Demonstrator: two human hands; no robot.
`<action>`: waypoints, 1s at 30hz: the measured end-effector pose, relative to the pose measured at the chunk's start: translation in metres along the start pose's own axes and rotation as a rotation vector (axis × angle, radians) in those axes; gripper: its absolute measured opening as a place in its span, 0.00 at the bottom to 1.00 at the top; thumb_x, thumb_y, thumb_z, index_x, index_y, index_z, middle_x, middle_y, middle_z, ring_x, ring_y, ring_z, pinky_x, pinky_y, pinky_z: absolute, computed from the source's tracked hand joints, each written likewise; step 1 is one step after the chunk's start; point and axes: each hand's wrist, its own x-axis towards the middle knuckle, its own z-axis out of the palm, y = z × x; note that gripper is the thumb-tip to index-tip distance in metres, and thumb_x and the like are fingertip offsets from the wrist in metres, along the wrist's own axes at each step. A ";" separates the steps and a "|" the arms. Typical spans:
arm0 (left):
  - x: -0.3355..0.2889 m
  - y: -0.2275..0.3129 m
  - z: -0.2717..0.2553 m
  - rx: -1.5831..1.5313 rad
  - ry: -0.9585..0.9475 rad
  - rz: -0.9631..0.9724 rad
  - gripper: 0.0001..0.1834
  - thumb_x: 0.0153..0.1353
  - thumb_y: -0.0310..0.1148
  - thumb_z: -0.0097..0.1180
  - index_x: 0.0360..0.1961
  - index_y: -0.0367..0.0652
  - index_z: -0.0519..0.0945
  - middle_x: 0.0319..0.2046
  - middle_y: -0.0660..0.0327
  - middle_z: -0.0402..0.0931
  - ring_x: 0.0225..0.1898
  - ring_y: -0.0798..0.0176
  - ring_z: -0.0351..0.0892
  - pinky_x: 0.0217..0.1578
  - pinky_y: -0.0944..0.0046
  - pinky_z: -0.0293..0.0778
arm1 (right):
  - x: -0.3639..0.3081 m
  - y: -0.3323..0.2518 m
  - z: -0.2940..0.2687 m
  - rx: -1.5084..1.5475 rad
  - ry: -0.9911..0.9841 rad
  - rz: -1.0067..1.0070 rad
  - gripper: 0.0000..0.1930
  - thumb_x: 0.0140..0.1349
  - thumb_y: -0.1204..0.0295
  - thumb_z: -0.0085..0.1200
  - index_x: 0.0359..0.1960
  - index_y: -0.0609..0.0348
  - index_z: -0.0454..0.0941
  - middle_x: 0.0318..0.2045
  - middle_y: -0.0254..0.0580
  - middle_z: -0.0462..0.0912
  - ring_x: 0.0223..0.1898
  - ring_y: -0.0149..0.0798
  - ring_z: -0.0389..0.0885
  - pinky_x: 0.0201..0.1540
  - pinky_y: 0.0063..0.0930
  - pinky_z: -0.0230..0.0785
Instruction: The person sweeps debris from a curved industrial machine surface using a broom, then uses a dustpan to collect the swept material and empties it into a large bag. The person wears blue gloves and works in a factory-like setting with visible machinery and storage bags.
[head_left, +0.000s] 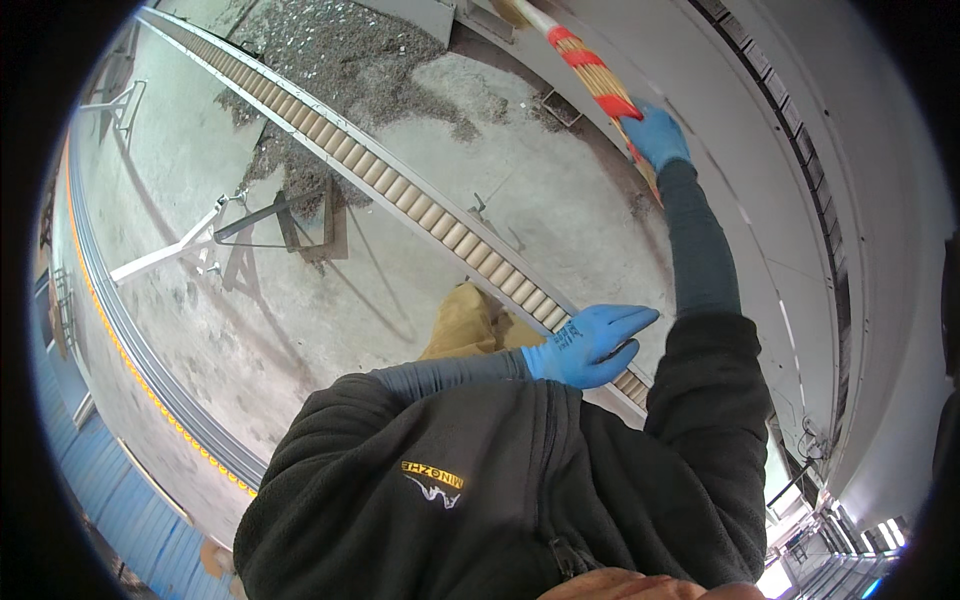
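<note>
My right hand (pixel 657 137), in a blue glove, reaches out at the upper right. Its fingers are closed round a straw-coloured broom (pixel 590 68) with red bands, which slants up and to the left from the hand. The far tip of the broom runs towards the top edge of the view. My left hand (pixel 590 345), also blue-gloved, is held in front of my body above the near end of a narrow roller conveyor (pixel 440 222). Its fingers stretch out to the right, apart from the thumb, and nothing shows in them.
The conveyor crosses diagonally from far left to near right. Beyond it, dark loose debris (pixel 345 60) covers part of the concrete floor (pixel 560 170). A metal stand (pixel 170 255) is on the left. A large pale grey machine panel (pixel 770 200) rises along the right.
</note>
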 end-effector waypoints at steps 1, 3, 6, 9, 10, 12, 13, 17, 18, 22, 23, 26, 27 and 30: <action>0.000 0.000 0.001 -0.003 0.010 -0.002 0.27 0.66 0.26 0.55 0.66 0.29 0.72 0.54 0.38 0.79 0.53 0.37 0.81 0.54 0.47 0.78 | -0.015 0.019 -0.006 -0.044 0.036 0.016 0.26 0.64 0.56 0.53 0.62 0.49 0.80 0.51 0.56 0.87 0.55 0.58 0.84 0.59 0.47 0.74; 0.000 0.000 0.003 0.007 0.010 -0.015 0.27 0.66 0.26 0.55 0.66 0.28 0.72 0.53 0.37 0.80 0.52 0.37 0.81 0.53 0.47 0.78 | -0.054 0.067 -0.031 -0.131 0.016 0.092 0.26 0.65 0.56 0.54 0.64 0.49 0.79 0.54 0.56 0.85 0.58 0.57 0.83 0.61 0.47 0.73; -0.001 0.001 0.007 0.040 -0.002 -0.049 0.27 0.66 0.26 0.54 0.66 0.28 0.73 0.50 0.37 0.81 0.50 0.36 0.82 0.52 0.47 0.79 | -0.157 0.153 -0.087 -0.261 0.035 0.215 0.28 0.68 0.54 0.54 0.68 0.48 0.76 0.58 0.57 0.83 0.60 0.58 0.81 0.64 0.48 0.71; 0.002 0.003 0.008 0.086 -0.010 -0.040 0.26 0.67 0.27 0.54 0.66 0.29 0.73 0.49 0.38 0.81 0.48 0.36 0.83 0.50 0.46 0.79 | -0.282 0.218 -0.137 -0.274 0.040 0.485 0.30 0.68 0.56 0.54 0.70 0.51 0.74 0.59 0.57 0.83 0.59 0.58 0.82 0.62 0.47 0.75; 0.002 0.003 0.009 0.104 -0.013 -0.039 0.26 0.67 0.27 0.54 0.66 0.29 0.73 0.48 0.38 0.81 0.48 0.36 0.83 0.49 0.46 0.80 | -0.322 0.232 -0.148 -0.397 0.077 0.469 0.30 0.67 0.57 0.54 0.70 0.52 0.75 0.55 0.58 0.85 0.53 0.57 0.86 0.58 0.49 0.77; 0.003 0.004 0.010 0.118 -0.025 -0.034 0.26 0.67 0.27 0.54 0.66 0.30 0.73 0.48 0.38 0.82 0.47 0.36 0.84 0.49 0.46 0.80 | -0.393 0.248 -0.166 -0.374 0.064 0.651 0.29 0.67 0.56 0.54 0.66 0.56 0.77 0.48 0.60 0.87 0.37 0.55 0.90 0.46 0.48 0.81; 0.003 0.004 0.010 0.113 -0.033 -0.035 0.26 0.68 0.28 0.54 0.66 0.30 0.73 0.49 0.38 0.82 0.47 0.36 0.84 0.49 0.46 0.80 | -0.414 0.252 -0.170 -0.500 0.048 0.762 0.28 0.66 0.58 0.55 0.66 0.56 0.78 0.47 0.59 0.87 0.37 0.54 0.90 0.44 0.47 0.81; 0.008 0.008 0.008 0.111 -0.127 -0.144 0.26 0.72 0.31 0.54 0.68 0.33 0.73 0.54 0.41 0.82 0.53 0.43 0.84 0.55 0.50 0.80 | -0.456 0.241 -0.170 -0.406 0.186 0.868 0.27 0.66 0.60 0.56 0.67 0.54 0.78 0.46 0.56 0.88 0.35 0.51 0.90 0.37 0.43 0.83; 0.013 0.008 0.005 -0.026 -0.151 -0.260 0.26 0.72 0.33 0.55 0.68 0.33 0.73 0.56 0.43 0.81 0.56 0.45 0.83 0.57 0.52 0.78 | -0.454 0.233 -0.167 -0.246 0.231 0.860 0.27 0.67 0.63 0.57 0.68 0.53 0.77 0.45 0.51 0.88 0.29 0.46 0.88 0.29 0.39 0.82; 0.046 0.008 -0.032 -0.415 -0.179 -0.530 0.26 0.73 0.35 0.54 0.68 0.34 0.74 0.61 0.45 0.80 0.62 0.50 0.81 0.64 0.54 0.75 | -0.398 0.189 -0.149 0.004 0.184 0.781 0.29 0.65 0.66 0.58 0.69 0.53 0.76 0.41 0.47 0.88 0.25 0.39 0.85 0.22 0.35 0.80; 0.056 0.007 -0.052 -0.476 -0.167 -0.558 0.26 0.73 0.35 0.54 0.68 0.34 0.74 0.61 0.45 0.80 0.62 0.50 0.81 0.65 0.54 0.74 | -0.369 0.173 -0.137 0.043 0.174 0.743 0.29 0.65 0.67 0.58 0.69 0.54 0.77 0.40 0.47 0.87 0.25 0.38 0.85 0.22 0.35 0.79; 0.077 0.009 -0.136 -0.444 -0.169 -0.501 0.25 0.75 0.34 0.54 0.69 0.36 0.73 0.65 0.51 0.77 0.65 0.59 0.77 0.66 0.58 0.72 | -0.265 0.113 -0.089 0.186 0.135 0.526 0.28 0.64 0.67 0.58 0.67 0.55 0.78 0.41 0.50 0.88 0.25 0.39 0.86 0.25 0.36 0.80; 0.081 0.010 -0.171 -0.341 -0.149 -0.444 0.25 0.75 0.33 0.53 0.69 0.36 0.73 0.65 0.51 0.78 0.64 0.60 0.77 0.66 0.58 0.72 | -0.214 0.088 -0.065 -0.132 0.197 0.321 0.28 0.64 0.66 0.58 0.67 0.55 0.78 0.41 0.52 0.88 0.26 0.40 0.87 0.28 0.37 0.80; 0.086 0.014 -0.289 -0.155 -0.057 -0.361 0.24 0.74 0.30 0.54 0.69 0.37 0.75 0.63 0.51 0.79 0.64 0.57 0.79 0.64 0.58 0.73 | -0.056 -0.002 -0.009 -0.067 -0.042 0.431 0.29 0.64 0.58 0.56 0.67 0.53 0.78 0.54 0.58 0.86 0.51 0.53 0.88 0.56 0.44 0.78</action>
